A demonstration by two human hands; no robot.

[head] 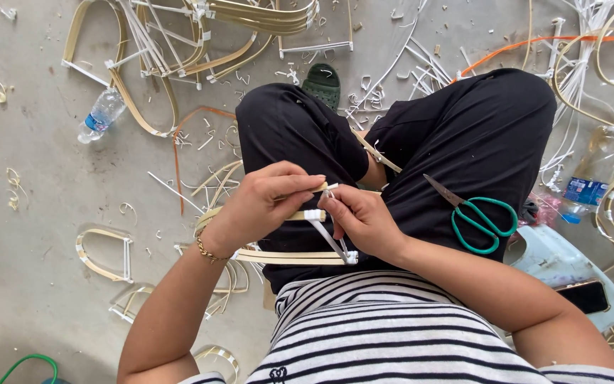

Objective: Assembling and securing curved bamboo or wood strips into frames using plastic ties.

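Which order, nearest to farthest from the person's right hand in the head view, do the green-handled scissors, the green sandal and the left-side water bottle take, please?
Measured from the right hand:
1. Green-handled scissors, lying on the thigh just to its right.
2. Green sandal, up on the floor beyond the knees.
3. Water bottle, far off at upper left on the floor.

A grey concrete floor (44,185) fills the view under even daylight, littered with pale shavings (13,188) and bent cane frames (104,256). A clear water bottle (101,114) lies at upper left, a dark green sandal (322,84) higher up. At right sits what may be a pale blue stool (556,259).
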